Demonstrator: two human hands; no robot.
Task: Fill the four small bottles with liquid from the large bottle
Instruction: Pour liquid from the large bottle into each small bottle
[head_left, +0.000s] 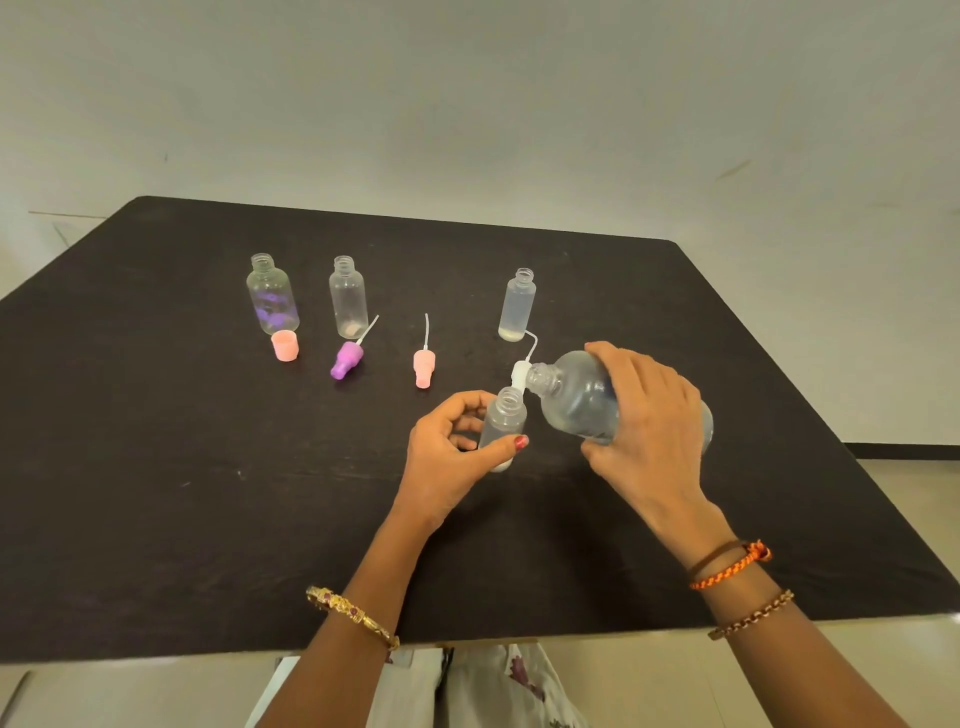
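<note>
Though hand-hidden, large bottle (576, 400) tilted.

**Dark table and what stands on it**

The black table (156, 467) carries three uncapped clear small bottles upright along its far part: one with purple inside (272, 294); a second (348, 297) beside it; a frosted third (517, 305) well to the right; nearer lie a pink cap (285, 346), a purple spray top (347, 358) and a pink spray top (424, 367).
</note>
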